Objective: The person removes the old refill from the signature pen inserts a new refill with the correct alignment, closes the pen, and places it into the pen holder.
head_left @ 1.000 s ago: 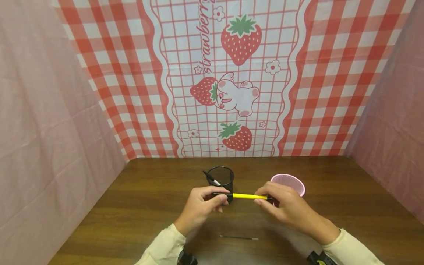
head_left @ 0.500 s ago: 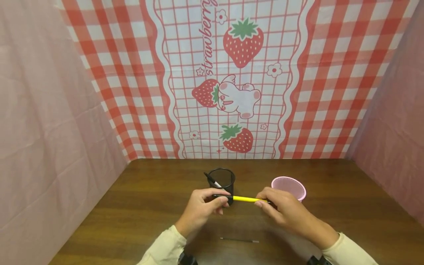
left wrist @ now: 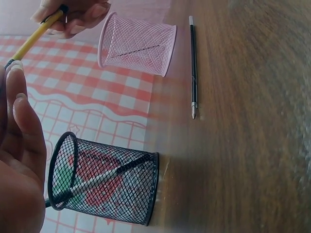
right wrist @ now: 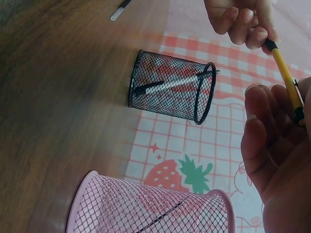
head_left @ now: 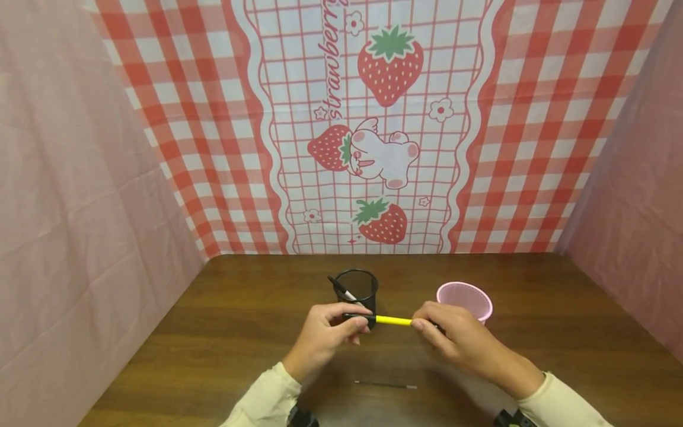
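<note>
A yellow pen [head_left: 393, 320] with black ends is held level between both hands. My left hand [head_left: 320, 335] pinches its black end on the left between thumb and fingers. At the other end, my right hand [head_left: 465, 339] pinches the barrel; in the right wrist view a black clip [right wrist: 298, 90] shows by the palm. Below the hands, a thin dark pen refill [head_left: 385, 385] with a pale end lies on the table. Just behind the left hand stands a black mesh pen cup [right wrist: 167, 109], with a black-and-white pen [head_left: 341, 289] leaning in it.
A pink mesh pen cup [left wrist: 146, 60] stands behind my right hand, and a thin dark rod [left wrist: 138, 50] shows through its mesh. The brown wooden table [head_left: 213, 332] ends at a red-and-white strawberry-print cloth [head_left: 363, 178]. Pink cloth [head_left: 91, 207] hangs at both sides.
My right hand's fingertips have shifted slightly left along the pen, so less yellow shows between the hands. The left hand keeps its pinch. The cups and refill have stayed in place.
</note>
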Motion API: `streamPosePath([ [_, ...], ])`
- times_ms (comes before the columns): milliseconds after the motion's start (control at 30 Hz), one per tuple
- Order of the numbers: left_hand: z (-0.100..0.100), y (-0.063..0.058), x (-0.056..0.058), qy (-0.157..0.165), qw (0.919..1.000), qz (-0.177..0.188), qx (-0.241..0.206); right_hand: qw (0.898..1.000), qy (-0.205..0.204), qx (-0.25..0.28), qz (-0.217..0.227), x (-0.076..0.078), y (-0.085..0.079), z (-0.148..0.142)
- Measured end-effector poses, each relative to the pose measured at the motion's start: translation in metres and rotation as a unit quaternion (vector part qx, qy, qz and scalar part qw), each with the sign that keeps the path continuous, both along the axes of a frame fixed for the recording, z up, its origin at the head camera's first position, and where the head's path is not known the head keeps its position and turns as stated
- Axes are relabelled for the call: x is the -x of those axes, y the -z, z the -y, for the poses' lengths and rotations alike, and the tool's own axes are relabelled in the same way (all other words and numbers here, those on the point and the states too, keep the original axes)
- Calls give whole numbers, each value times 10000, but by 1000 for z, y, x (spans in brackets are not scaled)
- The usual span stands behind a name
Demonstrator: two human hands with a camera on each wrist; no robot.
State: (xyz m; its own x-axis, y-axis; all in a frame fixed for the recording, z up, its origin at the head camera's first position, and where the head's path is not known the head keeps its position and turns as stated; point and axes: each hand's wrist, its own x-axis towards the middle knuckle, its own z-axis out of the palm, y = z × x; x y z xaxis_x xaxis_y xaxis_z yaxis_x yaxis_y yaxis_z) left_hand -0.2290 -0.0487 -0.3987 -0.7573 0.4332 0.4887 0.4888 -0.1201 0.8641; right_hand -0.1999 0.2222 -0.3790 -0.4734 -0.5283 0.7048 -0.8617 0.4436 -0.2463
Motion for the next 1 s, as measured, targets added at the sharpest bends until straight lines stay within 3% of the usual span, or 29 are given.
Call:
streamPosePath([
  [267, -1, -1, -1, 70, 9998, 178, -75, 10000, 26, 12, 92, 1, 1, -1],
  [700, -2, -2, -1, 182, 9998, 64, -6, 9998, 38, -11, 172, -2, 2, -1],
  [1000, 1, 0, -1, 69, 10000, -13, 31, 9997, 22, 81, 249, -2, 0, -1],
])
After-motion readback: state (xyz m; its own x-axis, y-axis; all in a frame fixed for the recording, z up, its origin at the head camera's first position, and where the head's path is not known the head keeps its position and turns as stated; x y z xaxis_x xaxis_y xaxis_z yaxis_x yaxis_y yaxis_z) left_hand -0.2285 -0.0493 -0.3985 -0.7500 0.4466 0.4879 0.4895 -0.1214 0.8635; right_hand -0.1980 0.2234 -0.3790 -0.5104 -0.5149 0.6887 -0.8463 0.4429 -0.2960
